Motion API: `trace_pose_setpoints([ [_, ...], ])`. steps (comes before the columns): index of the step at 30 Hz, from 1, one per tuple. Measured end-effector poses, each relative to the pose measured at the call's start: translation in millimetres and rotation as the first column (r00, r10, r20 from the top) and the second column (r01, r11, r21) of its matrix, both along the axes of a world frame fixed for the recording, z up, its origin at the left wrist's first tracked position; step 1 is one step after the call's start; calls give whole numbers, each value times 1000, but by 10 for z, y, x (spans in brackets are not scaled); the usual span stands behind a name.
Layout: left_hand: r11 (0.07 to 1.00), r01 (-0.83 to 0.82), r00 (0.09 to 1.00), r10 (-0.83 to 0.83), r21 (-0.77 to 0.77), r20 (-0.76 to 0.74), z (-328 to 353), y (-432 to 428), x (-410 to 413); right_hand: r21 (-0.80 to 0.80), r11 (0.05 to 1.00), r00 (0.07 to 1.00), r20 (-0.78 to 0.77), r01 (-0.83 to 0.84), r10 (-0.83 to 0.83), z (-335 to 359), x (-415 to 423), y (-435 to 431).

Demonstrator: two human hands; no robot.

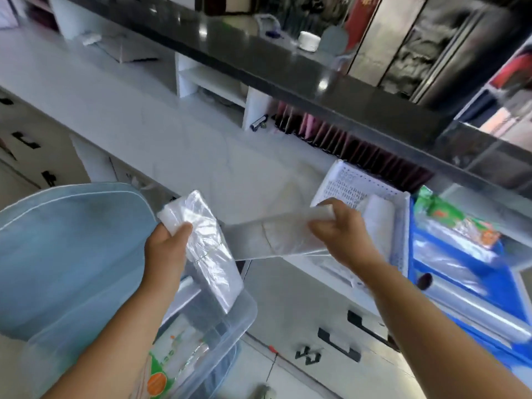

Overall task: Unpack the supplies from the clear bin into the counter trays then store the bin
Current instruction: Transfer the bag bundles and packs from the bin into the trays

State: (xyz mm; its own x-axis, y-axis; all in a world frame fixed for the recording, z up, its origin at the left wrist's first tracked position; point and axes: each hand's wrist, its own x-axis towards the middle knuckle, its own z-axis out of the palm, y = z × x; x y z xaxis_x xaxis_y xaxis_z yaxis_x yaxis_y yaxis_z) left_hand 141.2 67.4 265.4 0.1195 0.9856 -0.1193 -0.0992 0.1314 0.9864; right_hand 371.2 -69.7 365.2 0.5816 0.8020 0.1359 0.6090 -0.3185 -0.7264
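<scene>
My left hand [168,243] grips a flat pack of clear plastic bags [210,246] above the clear bin [230,321]. My right hand [338,228] holds a second pack of clear bags [276,237] by its top end, at the near edge of the white perforated tray [354,182] on the counter. A roll of white bags [378,220] lies in that tray. The bin stands at the lower left; a green and orange packet [157,375] shows inside it. The bin's blue-tinted lid [66,240] leans at the left.
A blue tray [489,286] holding clear film rolls and a green packet [440,214] sits right of the white tray. The white counter [138,116] stretches back left under a dark upper shelf [259,59]. Drawers with black handles [338,341] are below.
</scene>
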Motion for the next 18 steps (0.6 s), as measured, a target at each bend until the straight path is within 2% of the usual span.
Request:
trace_pose_setpoints([
  [5,988,141,990,-141,66,-3,412,-95,749,297,924,968,6,239,-252,376,589,-395],
  [9,974,174,985,-174,146,-13,727,-156,1278,410,846,913,67,342,-402,509,1083,-607],
  [12,959,207,978,-206,192,-27,886,-163,1625,417,817,863,131,398,-488,466,1426,-664],
  [15,961,207,978,-199,184,-58,908,-120,1912,393,847,776,379,359,-505,299,1655,-618],
  [18,972,169,985,-161,163,-62,849,-91,2125,336,923,646,665,187,-373,54,1748,-495],
])
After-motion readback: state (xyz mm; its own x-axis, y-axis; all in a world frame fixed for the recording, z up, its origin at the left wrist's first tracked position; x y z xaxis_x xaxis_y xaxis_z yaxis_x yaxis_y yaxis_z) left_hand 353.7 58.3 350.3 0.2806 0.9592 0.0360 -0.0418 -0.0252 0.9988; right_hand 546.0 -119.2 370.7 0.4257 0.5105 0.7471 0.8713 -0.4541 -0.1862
